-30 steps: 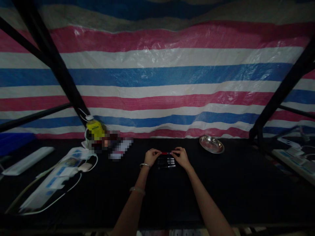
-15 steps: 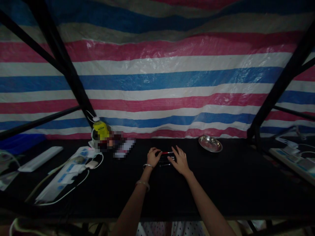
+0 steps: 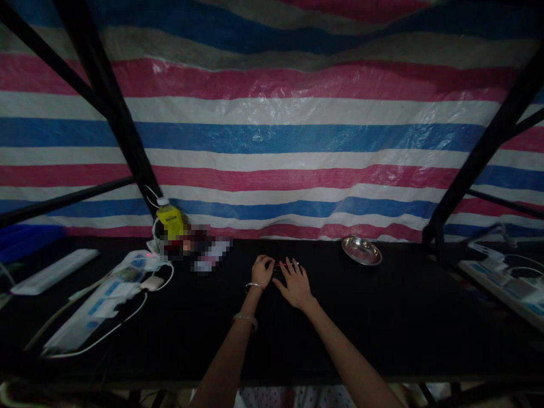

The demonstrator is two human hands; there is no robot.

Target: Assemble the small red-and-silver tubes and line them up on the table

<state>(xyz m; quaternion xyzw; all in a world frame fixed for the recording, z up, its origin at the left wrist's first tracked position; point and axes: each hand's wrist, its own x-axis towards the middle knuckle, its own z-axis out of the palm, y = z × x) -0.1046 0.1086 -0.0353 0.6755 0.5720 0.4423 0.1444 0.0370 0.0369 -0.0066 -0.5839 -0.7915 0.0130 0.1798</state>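
On the black table, several slim pen-like sticks lie side by side, one of them a red stick (image 3: 278, 264) and the others dark. Most of their length is hidden beneath my right hand (image 3: 296, 284), which lies over them palm down with its fingers spread. My left hand (image 3: 262, 272) is at the left ends of the sticks, thumb and forefinger curled together in a pinch. Whatever is between those fingertips is too small and dim to make out. A bangle (image 3: 254, 285) circles my left wrist.
A shiny metal dish (image 3: 361, 251) stands at the back right. To the left are a white power strip (image 3: 96, 303) with cords, a yellow-labelled bottle (image 3: 170, 222) and a blurred-out flat item (image 3: 213, 255). Dark frame posts and a striped sheet (image 3: 289, 136) border the table.
My right hand has moved left and flattened over the sticks, covering more of them. My left hand stays pinched at their left ends. The view has shifted slightly.
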